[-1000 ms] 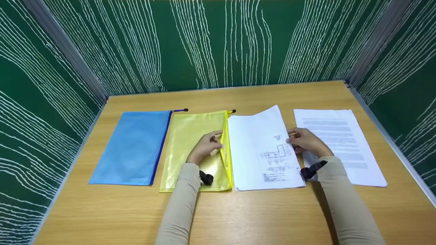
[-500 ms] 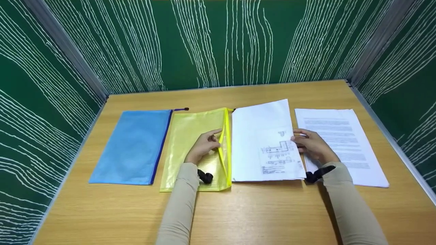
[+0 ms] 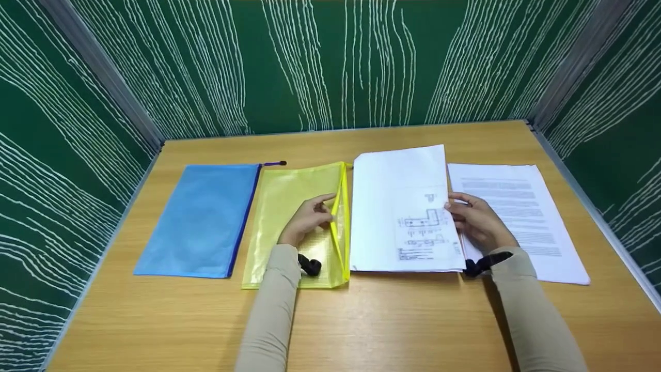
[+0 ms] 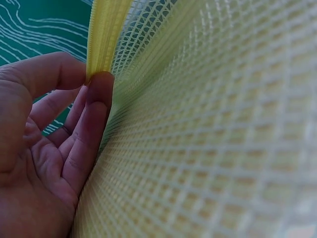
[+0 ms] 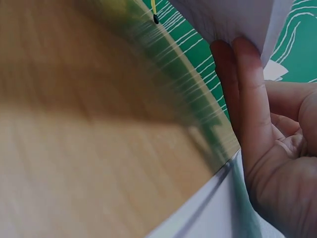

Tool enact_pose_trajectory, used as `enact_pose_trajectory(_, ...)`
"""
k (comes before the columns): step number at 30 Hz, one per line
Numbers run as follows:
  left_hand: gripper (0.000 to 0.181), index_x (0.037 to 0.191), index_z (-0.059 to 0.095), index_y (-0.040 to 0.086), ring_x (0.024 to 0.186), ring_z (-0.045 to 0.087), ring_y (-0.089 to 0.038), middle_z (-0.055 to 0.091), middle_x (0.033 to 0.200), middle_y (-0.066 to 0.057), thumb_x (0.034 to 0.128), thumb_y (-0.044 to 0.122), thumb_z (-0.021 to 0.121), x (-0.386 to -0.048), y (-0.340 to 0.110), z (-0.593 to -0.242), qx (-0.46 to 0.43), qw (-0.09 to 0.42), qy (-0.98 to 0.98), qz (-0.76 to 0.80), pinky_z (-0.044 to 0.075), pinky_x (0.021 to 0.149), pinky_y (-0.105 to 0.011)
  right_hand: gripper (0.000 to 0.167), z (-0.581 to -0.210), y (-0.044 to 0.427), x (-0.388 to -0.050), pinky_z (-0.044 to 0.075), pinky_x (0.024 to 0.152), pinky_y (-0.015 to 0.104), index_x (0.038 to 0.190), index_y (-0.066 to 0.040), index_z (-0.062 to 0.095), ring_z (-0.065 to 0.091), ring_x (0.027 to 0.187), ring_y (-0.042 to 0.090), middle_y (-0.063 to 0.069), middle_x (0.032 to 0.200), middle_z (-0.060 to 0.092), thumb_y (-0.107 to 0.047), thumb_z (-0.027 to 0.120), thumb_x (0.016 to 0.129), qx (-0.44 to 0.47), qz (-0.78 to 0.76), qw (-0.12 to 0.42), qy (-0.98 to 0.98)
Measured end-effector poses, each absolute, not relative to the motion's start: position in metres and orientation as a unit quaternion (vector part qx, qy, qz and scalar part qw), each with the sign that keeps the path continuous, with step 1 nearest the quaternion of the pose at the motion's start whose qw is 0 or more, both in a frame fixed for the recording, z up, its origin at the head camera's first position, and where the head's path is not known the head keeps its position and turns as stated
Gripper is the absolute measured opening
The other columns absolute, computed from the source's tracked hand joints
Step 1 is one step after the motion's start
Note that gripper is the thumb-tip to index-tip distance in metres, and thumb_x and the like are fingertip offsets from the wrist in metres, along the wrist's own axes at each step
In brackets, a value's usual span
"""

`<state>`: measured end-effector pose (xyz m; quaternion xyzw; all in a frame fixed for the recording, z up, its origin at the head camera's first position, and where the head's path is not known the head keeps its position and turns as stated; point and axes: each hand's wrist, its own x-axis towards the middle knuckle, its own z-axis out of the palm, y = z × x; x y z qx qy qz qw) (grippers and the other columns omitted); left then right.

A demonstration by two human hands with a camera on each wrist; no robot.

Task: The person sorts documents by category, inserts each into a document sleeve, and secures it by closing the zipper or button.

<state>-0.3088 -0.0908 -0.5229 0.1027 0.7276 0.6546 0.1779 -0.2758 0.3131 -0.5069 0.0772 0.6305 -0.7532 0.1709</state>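
In the head view a yellow mesh zip pouch [image 3: 294,206] lies in the middle with its right side parted. The left hand [image 3: 308,219] pinches the upper zip edge; the left wrist view shows thumb and fingers [image 4: 101,94] on the yellow zip strip [image 4: 106,34]. Just right of the pouch, a paper stack [image 3: 397,206] with a printed drawing is held up off the table by the right hand [image 3: 477,219], thumb on top and fingers beneath. Its underside [image 5: 233,20] shows in the right wrist view, fingers [image 5: 250,84] against it.
A blue zip pouch [image 3: 199,222] lies at the left of the wooden table [image 3: 361,330]. Another stack of printed sheets [image 3: 537,227] lies at the right, partly under the right hand. Green panels with white lines [image 3: 330,62] stand behind and at both sides.
The paper stack has been raised and moved away from the person and slightly right, with the right hand. The left hand keeps its pinch on the zip edge, almost unmoved.
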Motion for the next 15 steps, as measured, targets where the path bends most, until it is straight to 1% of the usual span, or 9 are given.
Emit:
enact_pose_trajectory(2, 0.062, 0.142, 0.049, 0.015, 0.069, 0.054, -0.015, 0.055, 0.085, -0.003, 0.0842, -0.002, 0.062, -0.3086, -0.0909, -0.5223, 0.102, 0.18, 0.727, 0.655, 0.051, 0.064, -0.026, 0.035, -0.5035, 0.3127, -0.2757, 0.058, 0.065, 0.022, 0.123, -0.013, 0.046, 0.07, 0.075, 0.012, 0.001, 0.088, 0.071, -0.012, 0.064, 0.093, 0.08, -0.751, 0.173, 0.632)
enact_pose_trajectory(3, 0.062, 0.142, 0.048, 0.015, 0.069, 0.053, -0.015, 0.055, 0.085, -0.003, 0.0844, -0.002, 0.062, -0.3086, -0.0909, -0.5221, 0.102, 0.182, 0.726, 0.655, 0.051, 0.064, -0.026, 0.035, -0.5024, 0.3129, -0.2759, 0.057, 0.062, 0.021, 0.124, -0.014, 0.046, 0.07, 0.074, 0.012, 0.0, 0.087, 0.071, -0.013, 0.063, 0.093, 0.079, -0.746, 0.171, 0.639)
enact_pose_trajectory(7, 0.062, 0.143, 0.047, 0.014, 0.069, 0.053, -0.015, 0.054, 0.084, -0.003, 0.0846, -0.004, 0.061, -0.3094, -0.0903, -0.5216, 0.103, 0.184, 0.725, 0.656, 0.052, 0.063, -0.026, 0.034, -0.4989, 0.3138, -0.2778, 0.056, 0.06, 0.02, 0.124, -0.013, 0.047, 0.071, 0.073, 0.012, 0.001, 0.086, 0.073, -0.012, 0.063, 0.093, 0.078, -0.749, 0.165, 0.637)
enact_pose_trajectory(12, 0.064, 0.143, 0.046, 0.012, 0.069, 0.053, -0.015, 0.053, 0.082, -0.002, 0.0839, -0.006, 0.06, -0.3095, -0.0889, -0.5217, 0.104, 0.184, 0.723, 0.658, 0.052, 0.064, -0.026, 0.029, -0.4983, 0.3143, -0.2793, 0.056, 0.06, 0.02, 0.118, -0.014, 0.052, 0.071, 0.071, 0.012, 0.002, 0.085, 0.074, -0.009, 0.064, 0.092, 0.075, -0.768, 0.148, 0.618)
enact_pose_trajectory(15, 0.063, 0.144, 0.045, 0.011, 0.068, 0.05, -0.014, 0.051, 0.081, -0.002, 0.0843, -0.006, 0.059, -0.3087, -0.089, -0.5224, 0.107, 0.186, 0.721, 0.659, 0.049, 0.063, -0.025, 0.027, -0.4987, 0.3131, -0.2791, 0.055, 0.058, 0.02, 0.116, -0.016, 0.053, 0.07, 0.069, 0.012, 0.001, 0.084, 0.074, -0.009, 0.063, 0.092, 0.073, -0.768, 0.15, 0.618)
